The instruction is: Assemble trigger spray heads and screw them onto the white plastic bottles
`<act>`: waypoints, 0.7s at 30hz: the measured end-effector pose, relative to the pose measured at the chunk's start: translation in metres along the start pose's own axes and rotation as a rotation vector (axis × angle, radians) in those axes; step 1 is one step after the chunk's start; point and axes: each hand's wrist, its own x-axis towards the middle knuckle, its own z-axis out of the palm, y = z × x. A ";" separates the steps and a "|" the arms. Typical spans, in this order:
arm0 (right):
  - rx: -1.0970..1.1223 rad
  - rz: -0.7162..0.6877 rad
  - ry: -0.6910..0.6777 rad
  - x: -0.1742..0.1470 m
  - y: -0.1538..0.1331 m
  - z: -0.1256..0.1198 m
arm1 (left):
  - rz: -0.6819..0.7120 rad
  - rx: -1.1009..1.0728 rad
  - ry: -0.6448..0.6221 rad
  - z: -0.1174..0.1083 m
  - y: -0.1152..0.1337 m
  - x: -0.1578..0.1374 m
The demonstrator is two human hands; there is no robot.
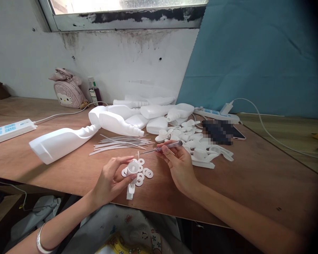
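Near the front edge of the table, my left hand (pixel 113 178) grips a white spray head (pixel 133 168), its round collar opening turned up toward me. My right hand (pixel 178 164) is closed around the clear handle of a screwdriver (pixel 167 146). The thin metal shaft points left, its tip close above the spray head; whether they touch I cannot tell. Beneath and beside the spray head lie several flat white washers (pixel 148 173). Just behind are several thin white tubes (pixel 119 141) in a loose bundle.
White plastic bottles (pixel 119 121) lie heaped at the back, one bottle (pixel 60 143) stretching left. More spray heads (pixel 201 146) are piled right of centre, beside a dark phone (pixel 237 132). Power strips (pixel 12 130) sit left and back right; a pink bag (pixel 69 91) and small bottle (pixel 94 93) stand behind.
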 end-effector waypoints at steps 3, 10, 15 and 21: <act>-0.028 -0.009 -0.008 -0.001 0.000 0.000 | -0.009 -0.018 -0.003 0.000 0.000 0.000; -0.121 0.003 -0.042 -0.001 0.000 0.001 | 0.083 -0.216 0.081 -0.002 -0.003 -0.005; -0.183 -0.028 -0.073 -0.003 0.001 0.001 | 0.003 -0.291 0.245 -0.010 -0.006 -0.005; -0.235 -0.050 -0.130 -0.004 0.007 0.000 | -0.243 -0.277 0.369 -0.018 -0.011 0.003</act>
